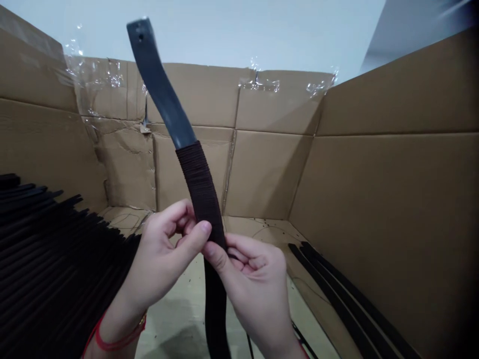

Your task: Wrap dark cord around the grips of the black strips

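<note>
A long, flat, curved strip [202, 184] stands nearly upright in front of me. Its top end is bare grey [160, 89] with a small hole near the tip; lower down it is covered in tightly ribbed dark brown wrapping. My left hand [164, 254] pinches the wrapped part from the left, thumb on the front face. Just below, my right hand [254, 284] grips the same part from the right, its thumb close to the left thumb. The fingers behind the strip are partly hidden. The lower end runs out of view at the bottom.
Cardboard walls [273, 174] with clear tape along the top surround the work surface [175, 309]. A big stack of dark strips [56, 264] lies at left. Several more dark strips [344, 299] lean along the right wall. Thin loose threads and small dark specks lie at the back.
</note>
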Available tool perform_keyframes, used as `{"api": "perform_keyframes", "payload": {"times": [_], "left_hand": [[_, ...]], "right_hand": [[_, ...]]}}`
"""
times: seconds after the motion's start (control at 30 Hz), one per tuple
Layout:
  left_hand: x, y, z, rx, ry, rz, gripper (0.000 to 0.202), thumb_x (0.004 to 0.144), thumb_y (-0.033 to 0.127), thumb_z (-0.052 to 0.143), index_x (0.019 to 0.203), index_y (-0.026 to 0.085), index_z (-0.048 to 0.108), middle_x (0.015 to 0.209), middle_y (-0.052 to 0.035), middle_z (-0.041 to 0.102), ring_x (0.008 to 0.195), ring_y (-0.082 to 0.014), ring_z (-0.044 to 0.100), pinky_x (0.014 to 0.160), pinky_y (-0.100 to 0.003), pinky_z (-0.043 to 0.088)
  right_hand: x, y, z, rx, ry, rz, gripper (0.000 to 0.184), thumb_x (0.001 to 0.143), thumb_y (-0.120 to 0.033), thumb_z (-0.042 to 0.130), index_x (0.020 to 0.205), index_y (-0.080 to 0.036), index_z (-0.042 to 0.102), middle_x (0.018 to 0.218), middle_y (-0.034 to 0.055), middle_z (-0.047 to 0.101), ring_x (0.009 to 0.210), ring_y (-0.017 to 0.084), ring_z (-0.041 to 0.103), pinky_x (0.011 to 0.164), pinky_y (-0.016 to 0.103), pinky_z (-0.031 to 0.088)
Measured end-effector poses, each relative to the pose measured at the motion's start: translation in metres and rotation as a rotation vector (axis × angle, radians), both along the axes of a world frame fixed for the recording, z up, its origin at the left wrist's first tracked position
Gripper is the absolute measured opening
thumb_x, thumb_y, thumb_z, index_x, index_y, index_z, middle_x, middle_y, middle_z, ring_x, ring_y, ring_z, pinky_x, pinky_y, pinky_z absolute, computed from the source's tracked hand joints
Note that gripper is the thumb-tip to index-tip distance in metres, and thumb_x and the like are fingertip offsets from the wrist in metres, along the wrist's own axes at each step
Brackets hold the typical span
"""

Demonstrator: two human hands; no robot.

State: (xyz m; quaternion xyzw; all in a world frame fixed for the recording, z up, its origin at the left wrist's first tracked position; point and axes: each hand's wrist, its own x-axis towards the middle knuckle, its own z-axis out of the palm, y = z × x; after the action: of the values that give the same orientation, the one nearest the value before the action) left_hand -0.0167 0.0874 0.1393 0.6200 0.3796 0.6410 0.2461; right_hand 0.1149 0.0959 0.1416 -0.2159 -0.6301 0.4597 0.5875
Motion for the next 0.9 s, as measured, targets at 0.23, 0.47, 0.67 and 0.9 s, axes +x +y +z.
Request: {"api": "perform_keyframes", "payload": {"times": [0.23, 0.47, 0.67, 0.9], "left_hand": [[0.000, 0.013, 0.001, -0.041, -0.116, -0.072, 0.022, 0.080, 0.037, 0.068, 0.075, 0.016, 0.063, 0.058, 0.0039, 0.047, 0.052, -0.0071, 0.039, 0.046, -0.014, 0.036], [-0.004, 0.017, 0.003, -0.158, -0.050, -0.173, 0.026, 0.083, 0.040, 0.066, 0.087, 0.014, 0.064, 0.073, -0.0016, 0.060, 0.065, -0.0126, 0.056, 0.058, -0.021, 0.049], [-0.006, 0.014, 0.002, -0.116, -0.095, -0.207, 0.021, 0.082, 0.036, 0.069, 0.081, 0.015, 0.065, 0.067, 0.0016, 0.058, 0.057, -0.0079, 0.049, 0.053, -0.017, 0.043], [-0.004, 0.022, -0.002, -0.148, -0.238, -0.206, 0.033, 0.083, 0.044, 0.065, 0.070, 0.014, 0.060, 0.061, 0.0022, 0.056, 0.052, -0.0072, 0.049, 0.049, -0.017, 0.042]], "right_hand": [[-0.001, 0.004, -0.001, -0.055, -0.011, 0.055, 0.013, 0.072, -0.032, 0.080, 0.075, -0.020, 0.081, 0.061, 0.0032, 0.071, 0.059, 0.018, 0.066, 0.052, 0.024, 0.054], [-0.002, 0.008, -0.003, -0.132, -0.040, 0.058, 0.022, 0.070, -0.033, 0.080, 0.060, -0.015, 0.073, 0.052, -0.0013, 0.057, 0.047, 0.009, 0.048, 0.042, 0.019, 0.039], [-0.003, 0.005, -0.004, -0.149, -0.040, 0.121, 0.018, 0.072, -0.034, 0.078, 0.068, -0.016, 0.076, 0.057, -0.0010, 0.059, 0.051, 0.011, 0.049, 0.045, 0.021, 0.040], [-0.004, 0.006, -0.002, -0.218, -0.029, 0.178, 0.014, 0.067, -0.027, 0.081, 0.065, -0.015, 0.076, 0.052, -0.0026, 0.057, 0.048, 0.008, 0.047, 0.044, 0.018, 0.037]]}}
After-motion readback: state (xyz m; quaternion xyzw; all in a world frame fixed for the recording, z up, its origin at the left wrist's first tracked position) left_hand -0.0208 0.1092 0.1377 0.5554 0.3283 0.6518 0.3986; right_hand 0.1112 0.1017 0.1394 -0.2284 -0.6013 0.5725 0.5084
